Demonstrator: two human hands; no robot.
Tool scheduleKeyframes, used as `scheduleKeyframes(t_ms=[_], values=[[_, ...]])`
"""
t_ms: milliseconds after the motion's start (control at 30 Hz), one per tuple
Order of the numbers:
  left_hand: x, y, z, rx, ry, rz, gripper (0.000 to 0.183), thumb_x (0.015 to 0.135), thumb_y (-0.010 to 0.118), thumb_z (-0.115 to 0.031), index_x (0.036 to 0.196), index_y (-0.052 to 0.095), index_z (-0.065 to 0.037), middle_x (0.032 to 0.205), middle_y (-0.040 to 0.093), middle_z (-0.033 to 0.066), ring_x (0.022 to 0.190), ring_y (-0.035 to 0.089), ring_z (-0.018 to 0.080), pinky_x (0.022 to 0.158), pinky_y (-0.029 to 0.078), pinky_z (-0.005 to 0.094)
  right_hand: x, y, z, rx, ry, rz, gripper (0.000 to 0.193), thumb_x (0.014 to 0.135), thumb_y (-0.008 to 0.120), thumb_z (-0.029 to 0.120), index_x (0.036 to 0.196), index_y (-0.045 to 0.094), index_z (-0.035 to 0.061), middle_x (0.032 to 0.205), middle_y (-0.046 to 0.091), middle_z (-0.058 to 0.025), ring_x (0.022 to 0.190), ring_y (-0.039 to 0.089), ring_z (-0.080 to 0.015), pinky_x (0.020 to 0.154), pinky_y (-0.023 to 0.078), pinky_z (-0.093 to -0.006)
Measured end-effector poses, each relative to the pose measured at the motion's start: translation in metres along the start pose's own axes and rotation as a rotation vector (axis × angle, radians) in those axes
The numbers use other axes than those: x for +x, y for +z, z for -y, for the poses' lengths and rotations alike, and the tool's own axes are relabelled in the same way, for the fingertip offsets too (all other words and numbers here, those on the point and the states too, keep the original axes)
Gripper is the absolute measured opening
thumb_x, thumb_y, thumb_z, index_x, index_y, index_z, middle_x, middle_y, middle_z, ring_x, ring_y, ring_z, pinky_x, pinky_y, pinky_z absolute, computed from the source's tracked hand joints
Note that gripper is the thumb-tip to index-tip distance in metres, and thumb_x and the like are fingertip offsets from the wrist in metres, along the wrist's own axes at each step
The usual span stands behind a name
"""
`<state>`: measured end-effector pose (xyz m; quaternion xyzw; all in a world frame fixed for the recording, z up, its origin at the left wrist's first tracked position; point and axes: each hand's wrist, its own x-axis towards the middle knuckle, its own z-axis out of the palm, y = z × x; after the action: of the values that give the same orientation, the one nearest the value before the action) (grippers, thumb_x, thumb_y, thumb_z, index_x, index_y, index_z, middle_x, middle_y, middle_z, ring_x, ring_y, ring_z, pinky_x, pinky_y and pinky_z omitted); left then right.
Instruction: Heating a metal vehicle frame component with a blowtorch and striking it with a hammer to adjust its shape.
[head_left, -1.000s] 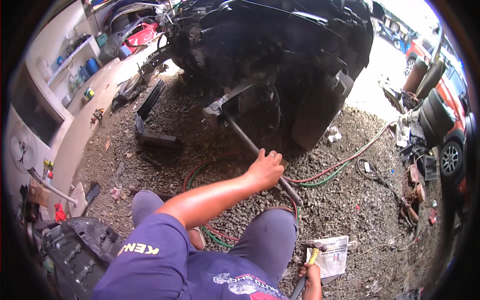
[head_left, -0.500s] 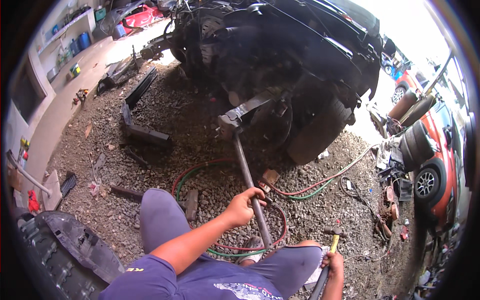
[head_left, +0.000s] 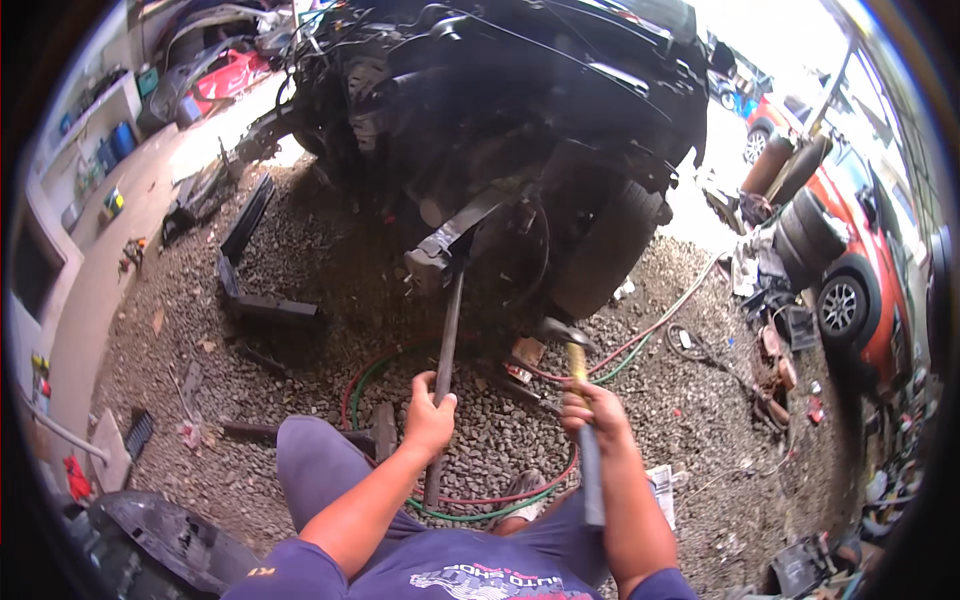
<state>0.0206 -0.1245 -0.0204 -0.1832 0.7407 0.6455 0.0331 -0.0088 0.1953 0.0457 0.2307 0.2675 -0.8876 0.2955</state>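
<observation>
While the black car (head_left: 520, 130) is looming over the gravel (head_left: 330, 290) with its underside exposed, the person is sitting low in front of it, knees apart, both arms reaching forward. The car is filling the upper middle of the view, and a bent metal bracket (head_left: 450, 240) is hanging off its lower front. A wheel (head_left: 610, 250) is standing just to the right of that bracket.

Running from the bracket straight back toward the person is a long steel bar (head_left: 445, 350). Its long axis is lying almost directly away from the body, far end touching the bracket, near end resting down between the legs. The left hand (head_left: 430, 420) is wrapped fully around the bar's lower part, fingers closed tight on it.

The right hand (head_left: 592, 410) is clenched around the wooden handle of a hammer (head_left: 575, 370). The hammer is standing nearly upright, its metal head up and tipped toward the car, just right of the bar and apart from it. Of the 2 hands, the left is sitting nearer the bar's line, while the right is holding beside it at about the same reach.

Red and green hoses (head_left: 480, 500) are curling over the gravel around the near end of the bar.
</observation>
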Motion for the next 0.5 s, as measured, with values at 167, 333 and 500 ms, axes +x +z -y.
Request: scheduleKeyframes(t_ms=[167,333,500], values=[[-0.051,-0.063,-0.057,-0.032,-0.172,0.258,0.041,0.104,0.067,-0.013,0.143,0.055,-0.004,0.079,0.062,0.003,0.058,0.058,0.0126,0.051,0.048,0.0324,0.055,0.047,-0.053,-0.834,-0.458,-0.317,0.017,0.108,0.059,0.014,0.123,0.058,0.0052,0.074,0.056,0.0001,0.053,0.052,-0.0109,0.047,0.046,-0.0285],[-0.115,-0.137,-0.123,-0.069,-0.205,0.132,0.054,0.107,0.063,-0.011,0.158,0.047,-0.004,0.086,0.062,0.0021,0.051,0.048,0.0058,0.045,0.041,0.0261,0.072,0.096,-0.035,-0.209,-0.283,0.094,0.036,0.109,0.056,0.011,0.143,0.047,0.0066,0.1,0.062,-0.0098,0.071,0.057,-0.0153,0.061,0.051,-0.0329],[-0.084,-0.208,-0.126,0.335,0.059,-0.076,0.059,0.106,0.064,-0.012,0.161,0.045,-0.001,0.105,0.067,0.0101,0.078,0.059,0.0137,0.069,0.049,0.0302,0.156,0.049,-0.038,0.44,0.05,0.083,0.009,0.109,0.055,0.01,0.105,0.047,0.0069,0.079,0.054,-0.003,0.058,0.05,-0.0096,0.052,0.048,-0.0254]])
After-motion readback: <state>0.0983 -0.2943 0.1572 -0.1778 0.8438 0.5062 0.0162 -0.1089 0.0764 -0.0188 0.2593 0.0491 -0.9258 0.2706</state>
